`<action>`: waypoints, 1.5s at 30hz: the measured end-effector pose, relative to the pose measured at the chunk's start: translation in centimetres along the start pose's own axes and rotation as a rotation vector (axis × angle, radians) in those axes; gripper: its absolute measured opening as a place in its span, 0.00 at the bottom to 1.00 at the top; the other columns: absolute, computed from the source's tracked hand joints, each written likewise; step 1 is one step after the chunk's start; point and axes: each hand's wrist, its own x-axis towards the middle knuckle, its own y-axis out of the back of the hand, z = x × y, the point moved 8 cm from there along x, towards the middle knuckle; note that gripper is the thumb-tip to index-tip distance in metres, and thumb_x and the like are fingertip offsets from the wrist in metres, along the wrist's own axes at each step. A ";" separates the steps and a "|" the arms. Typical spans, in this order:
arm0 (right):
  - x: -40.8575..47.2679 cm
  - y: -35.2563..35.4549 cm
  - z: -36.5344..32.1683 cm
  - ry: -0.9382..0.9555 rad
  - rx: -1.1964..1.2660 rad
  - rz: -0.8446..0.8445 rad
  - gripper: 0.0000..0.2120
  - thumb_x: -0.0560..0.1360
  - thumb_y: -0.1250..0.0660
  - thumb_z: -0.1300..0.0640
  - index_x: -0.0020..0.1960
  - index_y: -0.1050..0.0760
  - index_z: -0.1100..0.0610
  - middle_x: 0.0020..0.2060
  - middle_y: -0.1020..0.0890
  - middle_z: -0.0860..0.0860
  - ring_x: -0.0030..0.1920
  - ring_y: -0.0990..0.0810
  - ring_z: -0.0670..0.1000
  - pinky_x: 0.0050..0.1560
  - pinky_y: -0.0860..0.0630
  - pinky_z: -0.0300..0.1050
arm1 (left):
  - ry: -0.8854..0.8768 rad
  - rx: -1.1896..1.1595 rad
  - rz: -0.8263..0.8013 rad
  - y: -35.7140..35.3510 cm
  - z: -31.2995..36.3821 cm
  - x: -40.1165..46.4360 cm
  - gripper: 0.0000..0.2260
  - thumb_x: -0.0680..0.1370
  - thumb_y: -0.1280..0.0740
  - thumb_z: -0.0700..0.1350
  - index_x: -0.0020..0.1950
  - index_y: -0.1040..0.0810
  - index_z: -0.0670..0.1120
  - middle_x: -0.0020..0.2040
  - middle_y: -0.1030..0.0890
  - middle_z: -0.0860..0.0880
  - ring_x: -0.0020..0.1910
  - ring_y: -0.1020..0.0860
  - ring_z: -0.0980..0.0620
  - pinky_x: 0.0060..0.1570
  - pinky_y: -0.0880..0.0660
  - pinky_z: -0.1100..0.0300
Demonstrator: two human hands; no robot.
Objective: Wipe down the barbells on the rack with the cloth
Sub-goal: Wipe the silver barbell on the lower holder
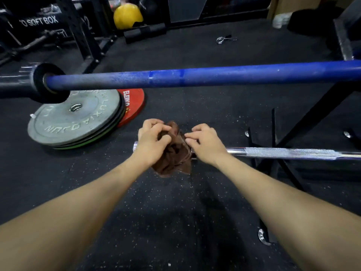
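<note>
While both arms are reaching forward over the black rubber floor, the left hand is bunching a brown cloth in its curled grip, the cloth draping over the near end of a chrome barbell. The right hand is pinching the cloth's right edge, fingers bent. A blue barbell is lying across the view farther off. Grey plates are sitting stacked on the floor at left, overlapping a red plate.
</note>
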 end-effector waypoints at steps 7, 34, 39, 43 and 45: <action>-1.4 -0.5 3.2 0.016 0.144 -0.176 0.32 0.72 0.27 0.56 0.73 0.35 0.53 0.67 0.30 0.48 0.68 0.32 0.48 0.65 0.39 0.36 | -0.172 0.132 -0.130 -3.8 0.8 0.0 0.19 0.76 0.34 0.55 0.65 0.25 0.49 0.69 0.31 0.51 0.68 0.36 0.48 0.65 0.45 0.62; -1.1 -0.9 2.8 0.084 -0.078 -0.221 0.36 0.73 0.29 0.46 0.75 0.42 0.50 0.70 0.34 0.45 0.66 0.30 0.51 0.62 0.31 0.49 | -0.373 0.607 -0.356 -4.4 0.6 0.3 0.33 0.71 0.30 0.58 0.74 0.36 0.54 0.73 0.36 0.56 0.67 0.38 0.48 0.67 0.36 0.51; -1.0 -1.1 2.8 0.084 -0.069 -0.235 0.37 0.73 0.30 0.46 0.76 0.43 0.51 0.70 0.34 0.46 0.65 0.30 0.51 0.63 0.30 0.50 | -0.249 0.485 -0.394 -3.6 -0.3 0.0 0.43 0.64 0.42 0.76 0.74 0.37 0.55 0.74 0.39 0.56 0.70 0.43 0.49 0.72 0.43 0.52; -1.0 -1.1 2.8 0.090 -0.082 -0.228 0.36 0.73 0.30 0.45 0.75 0.42 0.50 0.69 0.33 0.46 0.64 0.29 0.51 0.60 0.30 0.49 | -0.268 0.410 -0.319 -4.5 0.8 -0.3 0.42 0.65 0.52 0.75 0.72 0.34 0.55 0.73 0.38 0.54 0.71 0.42 0.49 0.70 0.46 0.54; -1.1 -0.9 2.8 0.098 -0.071 -0.222 0.35 0.73 0.30 0.45 0.74 0.41 0.49 0.68 0.32 0.45 0.63 0.28 0.50 0.58 0.29 0.48 | -0.330 0.468 -0.351 -5.6 1.8 -0.2 0.39 0.68 0.44 0.74 0.73 0.35 0.54 0.74 0.39 0.52 0.71 0.42 0.48 0.70 0.47 0.53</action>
